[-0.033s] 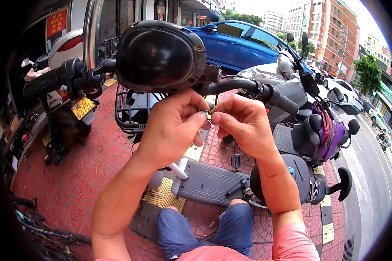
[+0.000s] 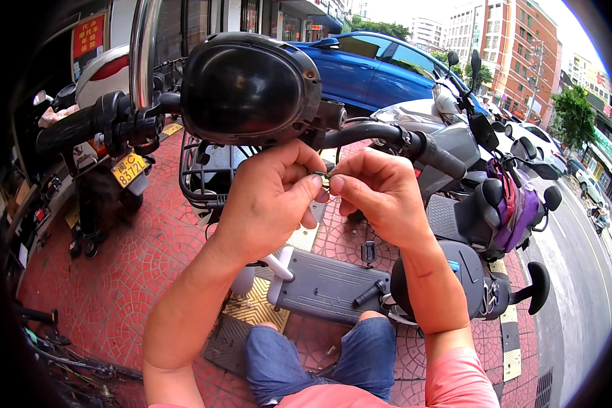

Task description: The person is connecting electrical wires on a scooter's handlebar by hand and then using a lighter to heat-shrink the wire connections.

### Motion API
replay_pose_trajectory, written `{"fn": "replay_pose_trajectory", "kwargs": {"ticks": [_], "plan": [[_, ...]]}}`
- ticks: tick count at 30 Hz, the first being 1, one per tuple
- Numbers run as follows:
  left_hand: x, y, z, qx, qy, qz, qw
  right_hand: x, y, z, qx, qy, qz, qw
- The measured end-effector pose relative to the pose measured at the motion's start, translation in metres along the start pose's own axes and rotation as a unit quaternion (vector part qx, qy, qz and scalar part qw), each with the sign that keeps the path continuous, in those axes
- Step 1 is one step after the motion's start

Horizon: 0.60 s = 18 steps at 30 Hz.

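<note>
Thin green wires (image 2: 324, 175) run between my two hands, just below the black instrument housing (image 2: 243, 83) of an electric scooter. My left hand (image 2: 272, 194) pinches them between thumb and index finger, its other fingers curled. From the other side, my right hand (image 2: 377, 190) pinches the same wires with thumb and forefinger. Most of the wire length is hidden by the fingers, and how the ends meet I cannot tell. The scooter's handlebar (image 2: 367, 132) extends to the right behind my right hand, and its left grip (image 2: 75, 132) is at the left.
Below my hands lies the grey footboard (image 2: 319, 282) with a loose black handlebar grip (image 2: 368, 294) on it. A black seat (image 2: 449, 275) is under my right forearm. A wire basket (image 2: 207, 170) hangs ahead. Other scooters (image 2: 483, 211) and a blue car (image 2: 374, 68) stand beyond.
</note>
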<state>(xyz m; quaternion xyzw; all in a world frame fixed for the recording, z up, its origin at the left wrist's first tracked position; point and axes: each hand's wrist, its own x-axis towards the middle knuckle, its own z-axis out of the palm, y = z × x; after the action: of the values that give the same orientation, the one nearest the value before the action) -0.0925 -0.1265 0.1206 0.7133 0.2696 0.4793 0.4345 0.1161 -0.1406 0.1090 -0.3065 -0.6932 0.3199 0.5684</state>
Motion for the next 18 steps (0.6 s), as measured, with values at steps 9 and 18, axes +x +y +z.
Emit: {"fn": "replay_pose_trajectory", "kwargs": {"ticks": [9, 18], "plan": [[-0.0002, 0.0037, 0.0042, 0.011, 0.006, -0.007, 1.0, -0.0002, 0.0033, 0.0013, -0.018, 0.017, -0.001, 1.0], [-0.0024, 0.0058, 0.0018, 0.022, -0.002, 0.01, 1.0, 0.0009, 0.0035, 0.0057, -0.039, 0.018, -0.014, 0.999]]}}
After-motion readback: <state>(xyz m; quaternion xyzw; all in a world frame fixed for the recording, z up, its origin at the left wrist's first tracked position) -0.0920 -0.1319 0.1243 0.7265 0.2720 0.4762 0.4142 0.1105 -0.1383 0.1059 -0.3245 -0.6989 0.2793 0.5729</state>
